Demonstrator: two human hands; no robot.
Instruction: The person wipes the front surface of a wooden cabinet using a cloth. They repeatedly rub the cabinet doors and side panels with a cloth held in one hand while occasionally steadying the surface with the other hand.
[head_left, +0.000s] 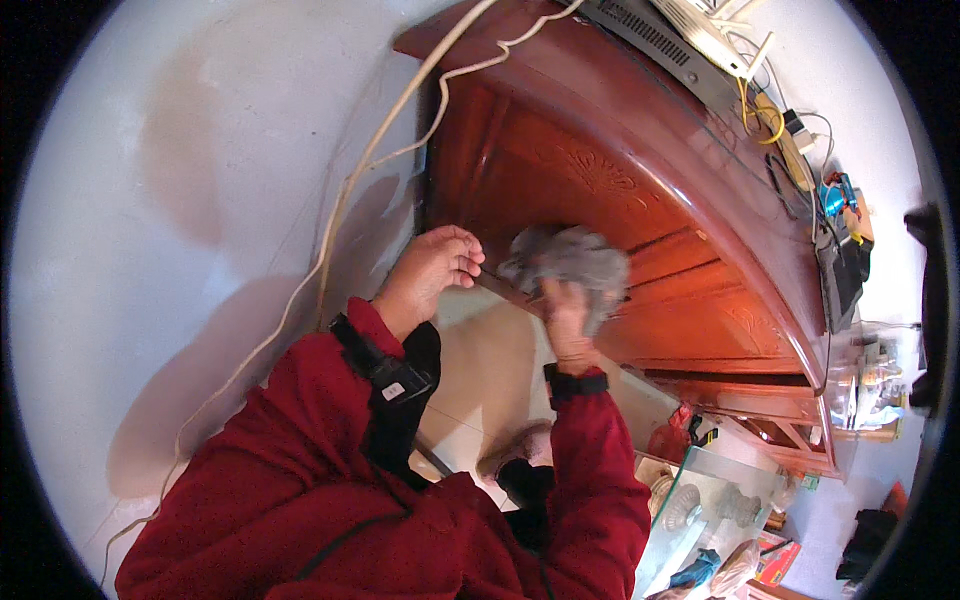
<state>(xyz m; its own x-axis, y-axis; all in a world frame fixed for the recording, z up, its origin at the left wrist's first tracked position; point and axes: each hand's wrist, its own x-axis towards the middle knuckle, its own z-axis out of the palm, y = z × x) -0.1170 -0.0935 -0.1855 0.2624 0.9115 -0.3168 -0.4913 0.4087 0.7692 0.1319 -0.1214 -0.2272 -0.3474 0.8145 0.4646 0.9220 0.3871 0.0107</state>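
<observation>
My right hand (568, 322) holds a crumpled grey cloth (574, 262), blurred, in front of the carved red-brown wooden cabinet (675, 277). Whether the cloth touches the cabinet front cannot be told. My left hand (442, 266) is near the cabinet's lower left end, beside the wall, with its fingers curled and no object visible in them. Both wrists wear black straps over dark red sleeves.
A pale cable (337, 195) runs along the wall (187, 187) at left. A grey electronic device (660, 52), a white router (709, 37) and cords lie on the cabinet top. A glass-topped table (697, 517) stands at lower right.
</observation>
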